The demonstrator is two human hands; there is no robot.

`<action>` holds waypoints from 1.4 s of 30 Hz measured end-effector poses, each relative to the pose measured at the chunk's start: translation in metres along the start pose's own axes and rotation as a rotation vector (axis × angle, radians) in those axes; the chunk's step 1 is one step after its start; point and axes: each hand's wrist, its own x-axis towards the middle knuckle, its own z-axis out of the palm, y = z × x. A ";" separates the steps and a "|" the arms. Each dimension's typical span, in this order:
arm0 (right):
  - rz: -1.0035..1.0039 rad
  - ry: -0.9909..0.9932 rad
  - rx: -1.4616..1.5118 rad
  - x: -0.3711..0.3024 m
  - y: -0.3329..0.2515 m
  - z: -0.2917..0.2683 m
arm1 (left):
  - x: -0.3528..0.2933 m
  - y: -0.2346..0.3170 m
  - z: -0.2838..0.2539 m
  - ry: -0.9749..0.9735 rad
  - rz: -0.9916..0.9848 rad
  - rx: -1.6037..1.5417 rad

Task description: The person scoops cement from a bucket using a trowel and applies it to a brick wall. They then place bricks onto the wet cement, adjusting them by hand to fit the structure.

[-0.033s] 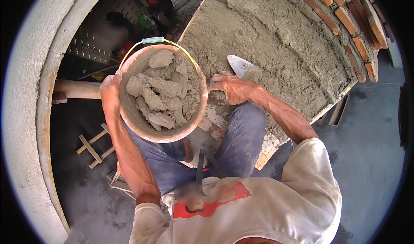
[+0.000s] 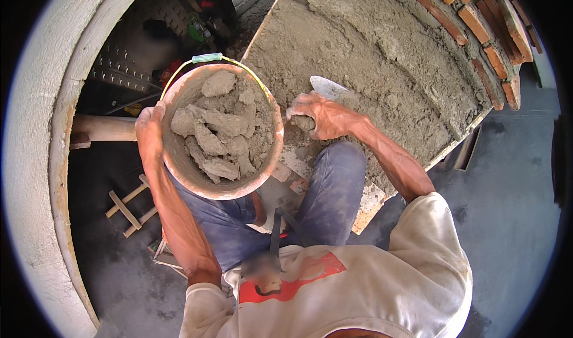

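My left hand point(image 2: 149, 130) grips the left rim of a round, mortar-stained bucket point(image 2: 170, 165). The bucket has a yellow wire handle with a pale green grip point(image 2: 207, 57), standing up at its far side. Inside lie thick grey clumps of mortar point(image 2: 221, 123). Just right of the bucket, my right hand point(image 2: 327, 116) has its fingers curled around a lump of mortar point(image 2: 302, 122); part of the lump is hidden by the fingers. Beyond that hand, a trowel point(image 2: 328, 87) lies with its pale blade partly in the mortar.
A mortar-covered board point(image 2: 382, 51) spreads to the far right, with curved brick courses point(image 2: 477, 24) at its far corner. A pale curved wall point(image 2: 45, 159) rises at left, beside a round wooden pole point(image 2: 107, 128). A small wooden frame point(image 2: 128, 206) lies below on the grey floor point(image 2: 507, 171).
My right hand has turned slightly and drawn a little off the bucket's rim, and more of the mortar lump shows under its fingers. The left hand keeps its grip on the bucket.
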 end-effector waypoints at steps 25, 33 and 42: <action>-0.301 0.356 0.160 0.088 -0.119 -0.003 | -0.004 -0.004 -0.023 -0.101 0.188 0.115; 0.442 0.433 -0.224 -0.073 0.077 0.045 | -0.021 0.032 0.016 0.317 0.446 0.565; 0.228 0.637 -0.609 -0.085 0.117 0.091 | -0.108 0.137 -0.008 -0.254 0.621 0.151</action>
